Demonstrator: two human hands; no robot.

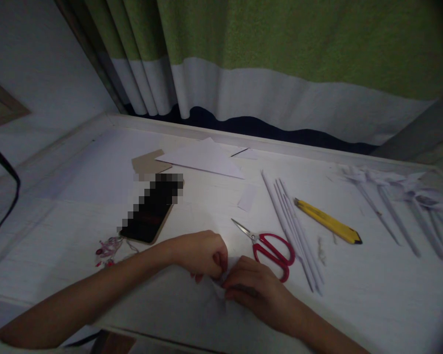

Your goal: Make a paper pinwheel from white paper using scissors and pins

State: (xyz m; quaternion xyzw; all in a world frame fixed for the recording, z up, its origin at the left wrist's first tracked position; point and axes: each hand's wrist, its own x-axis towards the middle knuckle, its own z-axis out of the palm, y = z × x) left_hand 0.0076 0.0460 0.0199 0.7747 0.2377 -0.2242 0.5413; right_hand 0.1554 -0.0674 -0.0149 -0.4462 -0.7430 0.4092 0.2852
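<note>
My left hand and my right hand meet near the front edge of the white table. Both have their fingers curled and pinched on a small piece of white paper lying between them. The paper is mostly hidden under the fingers. Red-handled scissors lie just beyond my right hand, their blades pointing up and left.
A dark phone lies left of centre, with a small pink trinket beside it. Several thin rolled paper sticks, a yellow utility knife, white paper sheets, cardboard and paper pinwheels lie further back. A green curtain hangs behind.
</note>
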